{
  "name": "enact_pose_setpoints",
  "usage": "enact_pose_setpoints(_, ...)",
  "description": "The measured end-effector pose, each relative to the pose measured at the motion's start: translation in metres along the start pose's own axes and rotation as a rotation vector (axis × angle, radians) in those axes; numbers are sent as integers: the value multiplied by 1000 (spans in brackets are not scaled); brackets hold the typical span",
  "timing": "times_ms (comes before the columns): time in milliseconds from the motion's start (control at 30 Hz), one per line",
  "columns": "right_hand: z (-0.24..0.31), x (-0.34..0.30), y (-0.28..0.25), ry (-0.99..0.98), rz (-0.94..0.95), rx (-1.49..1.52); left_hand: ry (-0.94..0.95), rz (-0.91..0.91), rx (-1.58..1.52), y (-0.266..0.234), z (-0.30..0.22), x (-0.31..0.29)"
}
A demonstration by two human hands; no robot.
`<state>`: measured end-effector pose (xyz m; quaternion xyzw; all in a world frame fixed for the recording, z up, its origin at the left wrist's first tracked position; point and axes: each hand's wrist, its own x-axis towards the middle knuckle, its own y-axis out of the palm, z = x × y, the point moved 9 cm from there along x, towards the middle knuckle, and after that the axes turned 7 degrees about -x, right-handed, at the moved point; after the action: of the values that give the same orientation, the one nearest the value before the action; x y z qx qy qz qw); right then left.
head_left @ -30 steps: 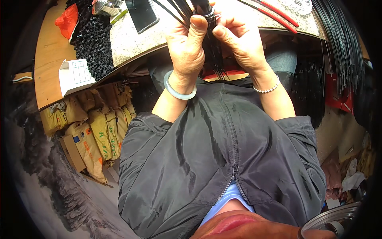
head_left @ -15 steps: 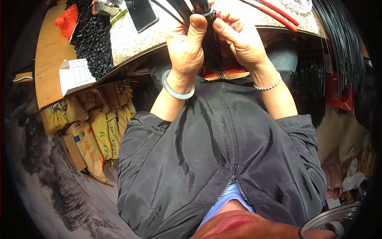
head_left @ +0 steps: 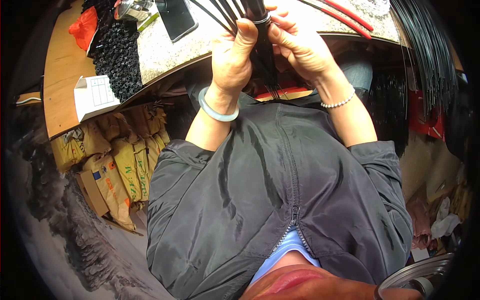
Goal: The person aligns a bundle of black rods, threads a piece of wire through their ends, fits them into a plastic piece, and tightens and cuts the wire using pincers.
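At the top middle, over the worktop's front edge, a bundle of thin black strands (head_left: 263,57) hangs with its loose ends pointing down towards my lap. My left hand (head_left: 234,62) is closed round its left side, thumb pressed on the front. A thin silvery band (head_left: 262,20) circles the bundle just above the fingers. Against the bundle's right side, my right hand (head_left: 306,52) is closed, thumb and fingertips pinched together beside the band. What sits between those fingertips is too small to make out. Several thicker black strips (head_left: 220,12) fan out above the left hand.
Left on the worktop (head_left: 165,62) lie a phone (head_left: 178,20), a pile of short black tube-like pieces (head_left: 117,62), a white box (head_left: 95,97) and a red plastic bag (head_left: 83,30). Red-handled pliers (head_left: 345,20) lie right. Long black strands (head_left: 430,65) hang over the right edge.
Both hands have shifted very slightly, and the left wrist has moved a little left. The black strips above the left hand have spread apart. The grip on the bundle stays the same.
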<state>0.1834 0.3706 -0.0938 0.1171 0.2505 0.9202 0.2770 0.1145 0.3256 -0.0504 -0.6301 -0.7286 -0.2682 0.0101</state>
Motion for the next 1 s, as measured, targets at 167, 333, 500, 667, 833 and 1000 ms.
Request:
enact_pose_setpoints(167,-17,-17,15,-224,-141,-404,18,-158,-286,-12,-7,5)
enact_pose_setpoints(333,-24,-21,14,-257,-179,-759,114,83,-283,16,-32,15)
enact_pose_setpoints(500,-2,-26,22,-397,-144,-925,73,-25,179,25,-46,11)
enact_pose_setpoints(667,72,-48,25,-777,-311,-1032,24,-149,45,16,-40,7)
enact_pose_setpoints(833,128,-54,80,-930,-378,-1396,240,-193,345,21,-50,2)
enact_pose_setpoints(1000,119,-53,76,-844,-360,-1306,405,-65,369,32,-57,4)
